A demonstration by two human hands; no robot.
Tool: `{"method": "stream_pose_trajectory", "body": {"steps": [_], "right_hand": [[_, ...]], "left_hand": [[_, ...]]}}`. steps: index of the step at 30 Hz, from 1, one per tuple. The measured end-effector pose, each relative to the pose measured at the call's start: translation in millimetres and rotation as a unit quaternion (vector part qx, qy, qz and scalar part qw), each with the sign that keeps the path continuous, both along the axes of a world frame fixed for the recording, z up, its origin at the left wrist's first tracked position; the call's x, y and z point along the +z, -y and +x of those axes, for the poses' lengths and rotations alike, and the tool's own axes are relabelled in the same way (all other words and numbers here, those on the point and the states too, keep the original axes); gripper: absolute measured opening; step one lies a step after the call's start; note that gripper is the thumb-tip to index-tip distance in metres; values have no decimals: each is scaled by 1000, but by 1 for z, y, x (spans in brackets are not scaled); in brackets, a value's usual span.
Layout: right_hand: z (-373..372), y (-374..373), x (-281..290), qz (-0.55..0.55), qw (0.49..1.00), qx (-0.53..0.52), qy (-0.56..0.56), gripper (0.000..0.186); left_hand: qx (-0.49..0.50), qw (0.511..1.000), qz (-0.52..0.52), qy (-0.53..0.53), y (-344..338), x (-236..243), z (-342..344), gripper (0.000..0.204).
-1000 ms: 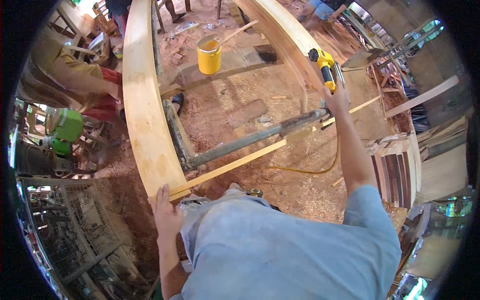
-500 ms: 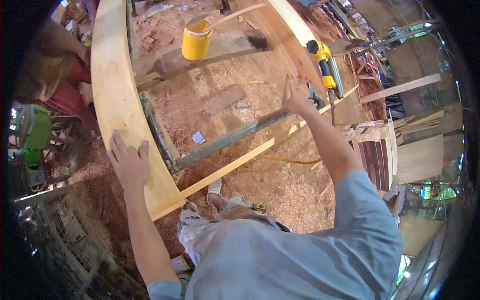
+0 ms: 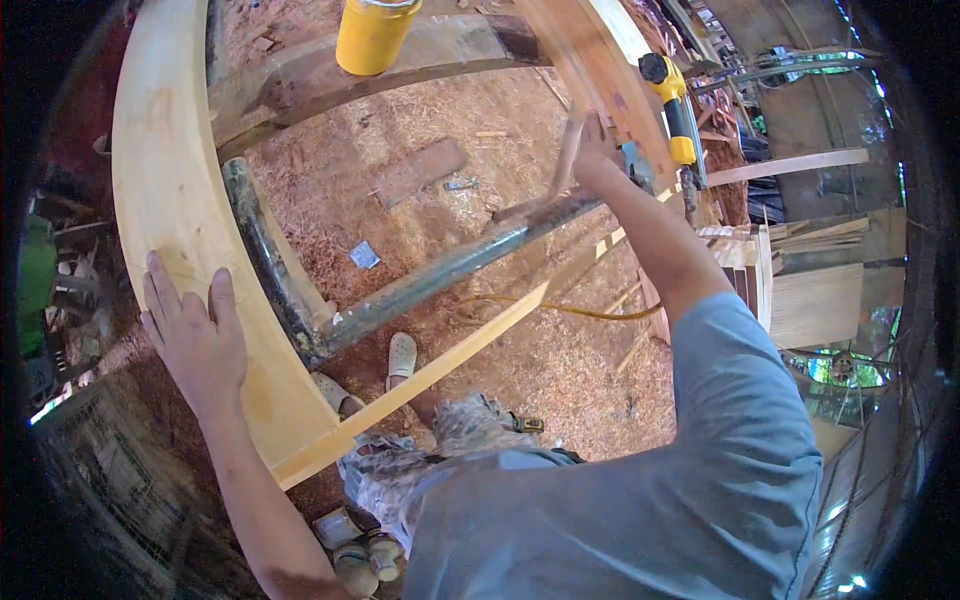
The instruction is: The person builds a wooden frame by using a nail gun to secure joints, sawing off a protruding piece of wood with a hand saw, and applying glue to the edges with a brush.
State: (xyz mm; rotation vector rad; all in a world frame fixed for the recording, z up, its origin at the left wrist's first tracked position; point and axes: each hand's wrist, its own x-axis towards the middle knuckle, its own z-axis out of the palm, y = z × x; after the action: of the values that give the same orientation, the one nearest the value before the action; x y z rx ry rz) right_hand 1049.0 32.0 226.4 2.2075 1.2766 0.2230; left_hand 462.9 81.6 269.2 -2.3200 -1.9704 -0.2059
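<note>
My left hand (image 3: 195, 345) lies flat, fingers spread, on a wide, curved pale wooden board (image 3: 165, 160) at the left. My right hand (image 3: 597, 160) is at the inner edge of a reddish-brown board (image 3: 565, 40) on the right, its fingers stretched forward along it; the thumb side is hard to make out. Between the near ends of both boards runs a thin pale wooden strip (image 3: 430, 372). A yellow and black air tool (image 3: 680, 117) rests by the right board, beyond my right hand.
A dark metal pipe frame (image 3: 430, 275) supports the boards. On a curved crosspiece (image 3: 290, 85) stands a yellow can (image 3: 372, 42). A yellow hose (image 3: 590, 314) trails over the shaving-covered ground. Stacked planks (image 3: 815, 310) stand at the right, and small containers (image 3: 360, 560) sit near my left forearm.
My view has shifted, so the yellow can and the crosspiece appear higher and my feet show more. Both hands stay at the boards. The person at the far left is now mostly lost in shadow.
</note>
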Motion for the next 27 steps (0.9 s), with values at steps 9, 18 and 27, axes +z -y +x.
{"method": "stream_pose_trajectory", "body": {"steps": [9, 18, 27], "right_hand": [[8, -4, 5, 3, 1000, 12, 4, 76], [27, -4, 20, 8, 999, -43, 7, 81], [-12, 3, 63, 80, 996, 38, -11, 83]], "left_hand": [[-10, 999, 32, 23, 2, 0, 0, 56], [1, 999, 9, 37, 3, 6, 5, 57], [5, 999, -5, 44, 5, 11, 3, 60]]}}
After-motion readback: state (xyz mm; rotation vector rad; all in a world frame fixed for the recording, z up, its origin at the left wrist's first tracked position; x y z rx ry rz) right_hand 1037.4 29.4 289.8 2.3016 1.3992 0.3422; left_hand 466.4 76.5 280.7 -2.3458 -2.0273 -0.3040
